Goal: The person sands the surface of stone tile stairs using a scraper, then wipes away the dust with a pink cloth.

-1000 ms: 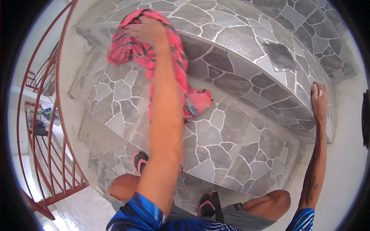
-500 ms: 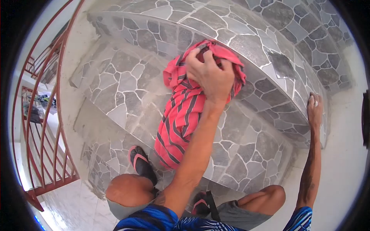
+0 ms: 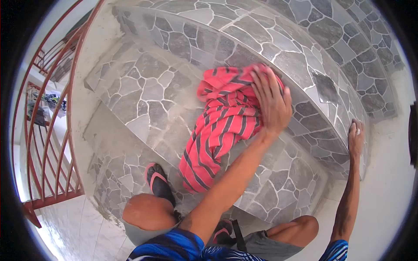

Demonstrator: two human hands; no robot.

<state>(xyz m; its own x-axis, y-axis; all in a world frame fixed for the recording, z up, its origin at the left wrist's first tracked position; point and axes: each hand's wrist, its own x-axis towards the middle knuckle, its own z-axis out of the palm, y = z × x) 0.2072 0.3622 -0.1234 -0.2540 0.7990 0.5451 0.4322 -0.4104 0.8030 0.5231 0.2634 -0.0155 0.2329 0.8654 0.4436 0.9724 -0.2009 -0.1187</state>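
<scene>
My left hand (image 3: 273, 102) lies over the upper end of a red-and-black striped cloth (image 3: 217, 130), fingers stretched out and pressing it near the riser. The cloth is bunched at the top and trails down across the stone-patterned step toward my foot. Part of it is hidden beneath my palm. Far to the right, my right hand (image 3: 355, 138) rests flat on the end of the higher step (image 3: 287, 50), beside the white wall. Something pale marks one of its fingers; I cannot make out what.
Curved steps with a grey stone pattern rise ahead. A dark square patch (image 3: 325, 87) marks the higher tread. Reddish-brown metal railing (image 3: 74, 108) stands at left. My foot in a pink-strapped flip-flop (image 3: 157, 177) is on the lower step. A white wall (image 3: 383, 165) borders the right.
My left hand has moved right and down with the cloth's upper end, its fingers going from curled to stretched out. My right hand stays on the step; the view has shifted slightly.
</scene>
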